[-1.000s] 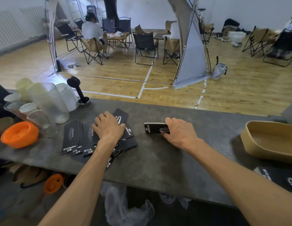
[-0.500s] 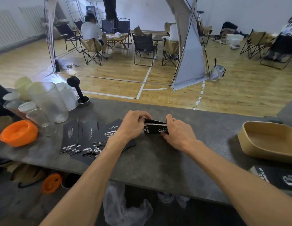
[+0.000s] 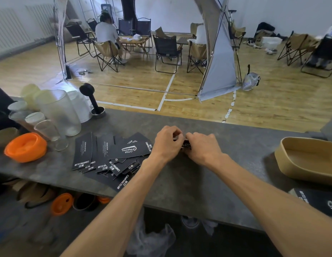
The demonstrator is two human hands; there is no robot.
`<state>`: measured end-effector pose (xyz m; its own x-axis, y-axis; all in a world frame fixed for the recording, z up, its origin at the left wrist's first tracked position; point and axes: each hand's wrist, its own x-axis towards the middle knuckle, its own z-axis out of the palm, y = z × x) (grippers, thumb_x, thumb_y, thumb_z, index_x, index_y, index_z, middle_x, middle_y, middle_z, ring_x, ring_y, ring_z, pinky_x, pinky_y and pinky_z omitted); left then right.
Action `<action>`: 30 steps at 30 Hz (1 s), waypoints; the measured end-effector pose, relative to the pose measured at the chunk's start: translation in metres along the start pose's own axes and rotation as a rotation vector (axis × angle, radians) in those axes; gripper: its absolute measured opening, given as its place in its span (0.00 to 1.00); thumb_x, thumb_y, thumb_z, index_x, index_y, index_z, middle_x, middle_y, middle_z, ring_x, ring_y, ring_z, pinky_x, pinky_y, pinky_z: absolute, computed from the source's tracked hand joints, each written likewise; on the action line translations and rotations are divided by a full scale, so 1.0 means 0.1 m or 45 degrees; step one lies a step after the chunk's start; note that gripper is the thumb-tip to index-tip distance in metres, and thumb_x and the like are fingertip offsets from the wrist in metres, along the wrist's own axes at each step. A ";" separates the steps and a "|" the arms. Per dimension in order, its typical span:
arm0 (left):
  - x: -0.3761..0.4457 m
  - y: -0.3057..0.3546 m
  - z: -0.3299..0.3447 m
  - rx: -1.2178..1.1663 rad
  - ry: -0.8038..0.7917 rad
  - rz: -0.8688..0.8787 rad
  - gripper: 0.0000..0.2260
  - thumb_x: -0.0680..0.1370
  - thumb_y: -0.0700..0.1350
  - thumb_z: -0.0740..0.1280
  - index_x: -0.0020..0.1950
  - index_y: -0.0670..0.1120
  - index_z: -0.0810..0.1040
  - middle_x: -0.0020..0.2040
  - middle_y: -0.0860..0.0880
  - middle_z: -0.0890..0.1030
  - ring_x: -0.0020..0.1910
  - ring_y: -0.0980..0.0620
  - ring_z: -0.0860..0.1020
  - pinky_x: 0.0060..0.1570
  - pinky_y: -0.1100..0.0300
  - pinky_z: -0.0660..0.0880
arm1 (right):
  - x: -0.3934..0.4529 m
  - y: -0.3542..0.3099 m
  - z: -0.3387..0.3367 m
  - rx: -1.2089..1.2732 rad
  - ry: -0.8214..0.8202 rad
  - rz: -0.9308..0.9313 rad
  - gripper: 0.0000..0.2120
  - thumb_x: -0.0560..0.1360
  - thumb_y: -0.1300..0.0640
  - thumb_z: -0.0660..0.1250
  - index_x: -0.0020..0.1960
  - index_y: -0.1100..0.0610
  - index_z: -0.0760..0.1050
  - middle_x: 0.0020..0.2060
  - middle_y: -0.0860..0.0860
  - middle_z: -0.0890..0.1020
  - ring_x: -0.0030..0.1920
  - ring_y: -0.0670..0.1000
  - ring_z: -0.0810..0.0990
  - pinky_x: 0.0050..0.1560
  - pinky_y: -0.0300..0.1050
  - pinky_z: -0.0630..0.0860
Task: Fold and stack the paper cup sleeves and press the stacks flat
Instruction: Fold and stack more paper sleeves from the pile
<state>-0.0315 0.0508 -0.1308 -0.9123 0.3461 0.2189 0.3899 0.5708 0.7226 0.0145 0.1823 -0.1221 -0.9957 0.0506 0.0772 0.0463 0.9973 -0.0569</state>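
Both hands meet over the middle of the grey counter (image 3: 180, 182), curled around a small black stack (image 3: 186, 145) of folded sleeves that rests on the surface. The left hand (image 3: 166, 140) closes on the stack from its left end, fingers bent over the top; the right hand (image 3: 202, 145) grips it from the right, thumb and fingers pinched along the upper edge. Only a sliver of the stack, with white script on it, shows between the two hands. Just left of the left hand lies a loose spread of flat sleeves (image 3: 109, 156), black with white lettering, overlapping one another and fanned toward the near edge of the counter. Farther left stand frosted plastic cups (image 3: 57, 112), some nested, with an orange lid (image 3: 25, 147) lying beside them near the counter's left end. Behind the cups a black tamper (image 3: 92, 101) stands upright in a metal ring. Well to the right sits a tan tray (image 3: 307, 160), apart from the hands, and at the lower right corner another black printed item (image 3: 317, 201) is partly cut off by the frame.
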 end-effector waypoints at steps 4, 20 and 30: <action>-0.04 -0.01 -0.01 0.055 -0.119 -0.032 0.13 0.81 0.47 0.60 0.43 0.44 0.80 0.42 0.49 0.81 0.43 0.49 0.76 0.49 0.51 0.73 | 0.00 0.01 0.04 -0.027 0.003 -0.025 0.12 0.78 0.46 0.63 0.56 0.52 0.70 0.52 0.51 0.79 0.53 0.56 0.80 0.51 0.53 0.72; 0.06 -0.59 -0.93 0.770 -0.555 -0.208 0.34 0.67 0.55 0.77 0.70 0.54 0.69 0.63 0.49 0.74 0.65 0.45 0.70 0.64 0.47 0.67 | 0.03 0.05 0.05 0.030 -0.048 -0.017 0.14 0.79 0.43 0.62 0.56 0.53 0.67 0.53 0.52 0.78 0.54 0.56 0.79 0.45 0.50 0.72; 0.08 -0.30 -0.91 -0.281 -0.301 -0.317 0.21 0.68 0.49 0.77 0.54 0.53 0.71 0.53 0.47 0.74 0.47 0.50 0.79 0.44 0.58 0.77 | 0.03 0.05 0.05 0.035 -0.037 -0.020 0.14 0.79 0.43 0.63 0.56 0.53 0.67 0.54 0.51 0.78 0.54 0.56 0.79 0.46 0.51 0.74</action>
<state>-0.0624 -0.0312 -0.0912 -0.9114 0.3939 -0.1191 0.1009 0.4945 0.8633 0.0114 0.1873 -0.1272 -0.9982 0.0328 0.0493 0.0286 0.9961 -0.0831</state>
